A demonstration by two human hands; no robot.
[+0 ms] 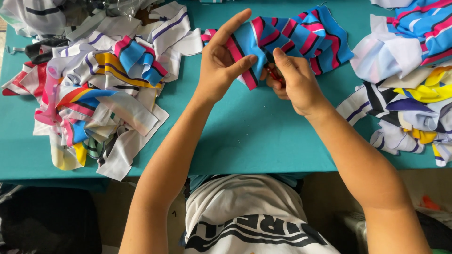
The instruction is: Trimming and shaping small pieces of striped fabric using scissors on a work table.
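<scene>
Evidently a trimming step: the left hand [221, 61] pinches the blue, pink and black striped fabric strip [301, 35] above the teal table [249, 136], while the right hand [294, 80] closes around small red snips [275, 75]; the next cut needs a steady edge.

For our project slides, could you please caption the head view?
Left hand pinches a blue, pink and black striped fabric strip while right hand works a small red tool at it.
</scene>
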